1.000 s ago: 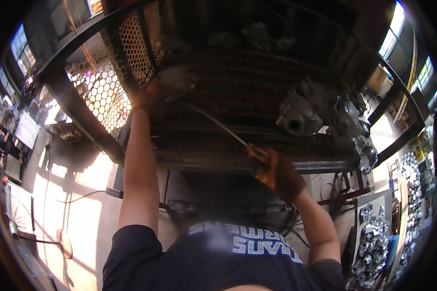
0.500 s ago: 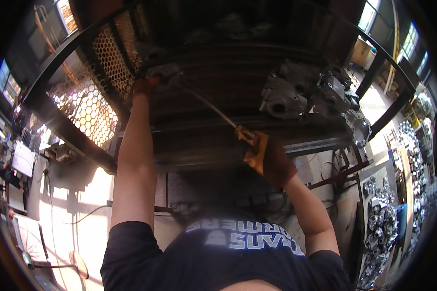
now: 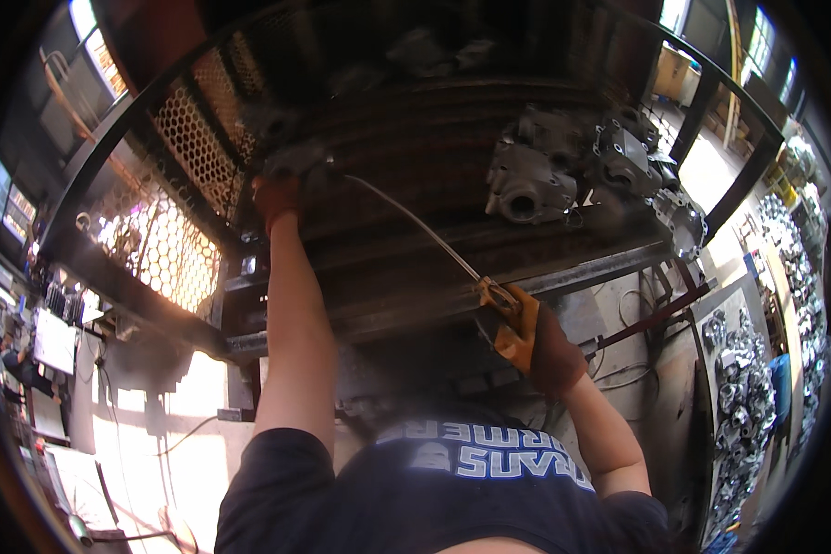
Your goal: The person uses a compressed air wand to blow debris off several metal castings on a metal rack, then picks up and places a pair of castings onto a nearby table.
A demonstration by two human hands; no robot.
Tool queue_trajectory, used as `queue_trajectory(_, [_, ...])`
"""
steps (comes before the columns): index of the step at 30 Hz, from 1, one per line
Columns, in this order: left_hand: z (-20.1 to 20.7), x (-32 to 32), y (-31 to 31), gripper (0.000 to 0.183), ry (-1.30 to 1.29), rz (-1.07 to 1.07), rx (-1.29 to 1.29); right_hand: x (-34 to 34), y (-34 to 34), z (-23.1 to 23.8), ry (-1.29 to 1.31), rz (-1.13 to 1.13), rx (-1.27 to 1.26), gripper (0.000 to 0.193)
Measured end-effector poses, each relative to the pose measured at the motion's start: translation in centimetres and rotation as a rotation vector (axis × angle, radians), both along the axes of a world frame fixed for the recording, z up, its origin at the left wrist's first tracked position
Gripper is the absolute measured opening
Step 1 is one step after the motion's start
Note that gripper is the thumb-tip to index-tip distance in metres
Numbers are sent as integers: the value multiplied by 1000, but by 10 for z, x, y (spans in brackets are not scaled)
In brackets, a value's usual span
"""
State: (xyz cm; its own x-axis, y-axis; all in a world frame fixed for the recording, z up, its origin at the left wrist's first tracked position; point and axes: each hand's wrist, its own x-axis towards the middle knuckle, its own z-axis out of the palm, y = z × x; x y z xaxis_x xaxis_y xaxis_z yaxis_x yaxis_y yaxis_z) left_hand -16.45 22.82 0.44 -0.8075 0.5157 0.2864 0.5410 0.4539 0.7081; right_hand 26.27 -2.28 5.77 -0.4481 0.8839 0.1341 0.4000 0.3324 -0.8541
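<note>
Our right hand (image 3: pixel 534 337) grips the light-looking, stiff-tubed blow gun (image 3: pixel 437 238) sensibly by its handle, its tip slanting toward our left hand (image 3: pixel 277 196), whose grip we cannot tell, at a probably heavy, hard metal casting (image 3: pixel 300 160) best held by its edges.

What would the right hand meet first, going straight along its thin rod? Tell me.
The right hand would likely meet the grey metal part by the left hand; depth is unclear, so the front rail might come sooner.
</note>
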Motion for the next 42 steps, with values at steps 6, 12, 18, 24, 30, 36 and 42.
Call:
queue_trajectory(6, [1, -9, -7, 74, 133, -256, 149, 5, -2, 3, 23, 14, -5, 58])
queue_trajectory(12, [19, -11, -23, 71, 230, -413, 165, 0, 22, 12, -284, 153, -121, 68])
queue_trajectory(18, [-4, -24, -25, 66, 291, -529, 354, -11, 26, -12, 326, 145, -56, 78])
queue_trajectory(24, [19, -12, -36, 73, 68, -750, 414, -33, 39, 5, 176, 108, 15, 52])
queue_trajectory(30, [38, -24, -8, 73, 75, -428, -161, -46, 57, 19, -51, 226, 311, 68])
queue_trajectory(36, [27, -69, 39, 62, 240, -452, -135, -83, 49, 40, -343, 30, 169, 47])
queue_trajectory(42, [101, -32, 17, 41, 433, -611, -56, -81, 32, 34, -350, -115, 164, 47])
